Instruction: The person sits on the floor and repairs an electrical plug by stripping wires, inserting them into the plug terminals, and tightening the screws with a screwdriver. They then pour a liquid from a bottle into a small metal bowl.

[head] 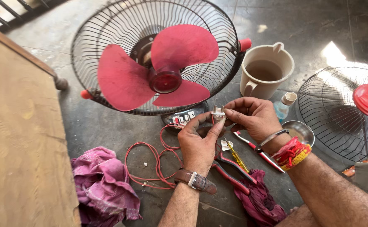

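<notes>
Bare grey floor (pixel 108 126) lies open between the wooden board (pixel 20 138) on the left and the looped red wire (pixel 150 164). Ahead, the red-bladed fan in its black wire cage (pixel 158 63) blocks the way. To the right stand a beige plastic jug (pixel 266 71), a small steel bowl (pixel 299 131) and a second wire guard (pixel 343 113), close together.

2 hands (pixel 198 141) (pixel 253 117), 1 red-bladed fan (pixel 158 63) at 12 o'clock, 2 pink rags (pixel 104 187) (pixel 259 199), 1 beige jug (pixel 266 71), 1 spare grille (pixel 343 111) (3 o'clock), 1 red wire (pixel 150 162).
</notes>
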